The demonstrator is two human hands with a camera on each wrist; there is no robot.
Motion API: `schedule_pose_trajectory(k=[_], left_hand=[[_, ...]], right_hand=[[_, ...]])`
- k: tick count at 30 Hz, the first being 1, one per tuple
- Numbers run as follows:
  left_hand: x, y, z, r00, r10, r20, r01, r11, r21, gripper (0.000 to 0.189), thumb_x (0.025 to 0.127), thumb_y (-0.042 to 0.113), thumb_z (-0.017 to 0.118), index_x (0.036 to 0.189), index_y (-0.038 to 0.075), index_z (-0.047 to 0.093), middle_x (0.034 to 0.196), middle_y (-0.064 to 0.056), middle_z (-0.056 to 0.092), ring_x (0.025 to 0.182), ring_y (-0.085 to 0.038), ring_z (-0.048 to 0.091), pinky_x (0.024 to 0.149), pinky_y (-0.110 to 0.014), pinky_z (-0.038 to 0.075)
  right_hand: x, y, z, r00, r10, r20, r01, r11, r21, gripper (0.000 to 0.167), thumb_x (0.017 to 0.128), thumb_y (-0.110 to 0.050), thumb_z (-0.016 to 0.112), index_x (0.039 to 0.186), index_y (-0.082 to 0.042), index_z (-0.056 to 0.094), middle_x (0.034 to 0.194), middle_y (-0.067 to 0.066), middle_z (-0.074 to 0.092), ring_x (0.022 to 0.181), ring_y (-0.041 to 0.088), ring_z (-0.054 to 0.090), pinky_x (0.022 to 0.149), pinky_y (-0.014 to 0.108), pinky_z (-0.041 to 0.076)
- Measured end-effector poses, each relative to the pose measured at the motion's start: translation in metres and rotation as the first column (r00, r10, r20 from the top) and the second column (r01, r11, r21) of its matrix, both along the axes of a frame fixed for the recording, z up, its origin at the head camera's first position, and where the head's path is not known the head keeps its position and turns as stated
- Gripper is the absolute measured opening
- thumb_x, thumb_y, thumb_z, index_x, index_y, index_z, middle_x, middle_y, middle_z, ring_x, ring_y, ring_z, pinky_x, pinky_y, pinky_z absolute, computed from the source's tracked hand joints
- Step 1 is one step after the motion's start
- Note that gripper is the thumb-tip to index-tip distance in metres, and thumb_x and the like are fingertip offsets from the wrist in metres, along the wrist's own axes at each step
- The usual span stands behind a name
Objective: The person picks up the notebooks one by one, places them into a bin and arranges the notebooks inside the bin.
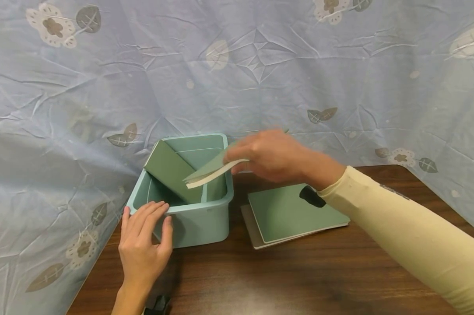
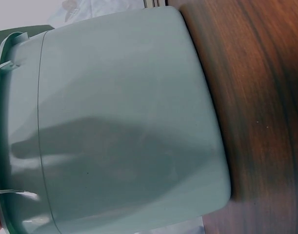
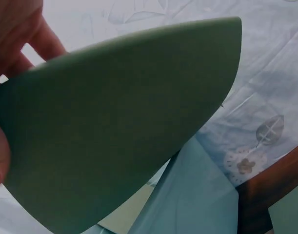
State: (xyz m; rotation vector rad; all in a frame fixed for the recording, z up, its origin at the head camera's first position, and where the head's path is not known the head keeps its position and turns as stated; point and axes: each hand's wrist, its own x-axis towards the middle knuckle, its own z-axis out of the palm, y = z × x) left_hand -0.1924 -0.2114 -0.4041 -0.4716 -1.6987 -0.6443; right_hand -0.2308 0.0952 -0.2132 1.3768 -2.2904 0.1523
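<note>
A green notebook [image 1: 211, 166] is held aslant above the right side of a pale blue-green bin [image 1: 201, 226], its lower end pointing down over the opening and its white page edges facing forward. The right hand [image 1: 266, 155], slightly blurred, has its grip closed on the notebook's upper end — thumb on one side, fingers on the other — and the right wrist view shows the cover bowed. Another green notebook [image 1: 170, 168] leans inside the bin, its top corner at the left rim. The left hand [image 1: 144, 245] rests its extended fingers on the bin's near rim, near the left corner, its grip loose and the thumb spread. To the right of the bin, a third green notebook [image 1: 288, 216] lies flat on a brownish-grey one [image 1: 253, 229]. All this stands on a dark wood-grain desk [image 1: 237, 280] — behind it hangs a creased pale-blue curtain [image 1: 229, 87] printed with flowers and leaves. A cream sleeve [image 1: 398, 227] covers the right forearm.
</note>
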Motion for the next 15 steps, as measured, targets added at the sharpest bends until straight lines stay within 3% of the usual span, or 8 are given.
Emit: schedule_pose_trajectory(k=[3,7,15], left_hand=[[0.0,0.0,0.0,1.0,0.002,0.0,-0.002,1.0,-0.002,0.024,0.091,0.012,0.07,0.11,0.001,0.081,0.109,-0.016,0.081,0.107,-0.041,0.072,0.119,-0.072,0.036],[0.0,0.0,-0.001,1.0,0.0,-0.002,0.0,1.0,0.0,0.024,0.092,0.013,0.069,0.11,0.001,0.081,0.109,-0.017,0.081,0.107,-0.041,0.072,0.119,-0.073,0.036],[0.001,0.002,0.0,1.0,0.002,-0.001,-0.002,1.0,0.0,0.024,0.091,0.012,0.069,0.11,0.001,0.081,0.109,-0.017,0.081,0.107,-0.041,0.072,0.119,-0.071,0.036]], right_hand=[[-0.001,0.002,-0.001,0.999,0.011,0.053,-0.014,0.998,0.06,0.019,0.097,-0.027,0.078,0.115,-0.023,0.078,0.11,-0.007,0.081,0.097,0.018,0.078,0.081,0.041,0.062],[-0.001,0.003,-0.004,0.997,0.033,0.063,-0.039,0.994,0.105,0.019,0.095,-0.024,0.079,0.114,-0.021,0.079,0.107,-0.004,0.081,0.095,0.019,0.078,0.081,0.041,0.062],[-0.001,0.005,-0.014,0.996,0.024,-0.082,-0.004,0.973,0.23,0.025,0.095,-0.036,0.076,0.118,-0.027,0.078,0.118,-0.007,0.081,0.108,0.022,0.074,0.086,0.042,0.059]])
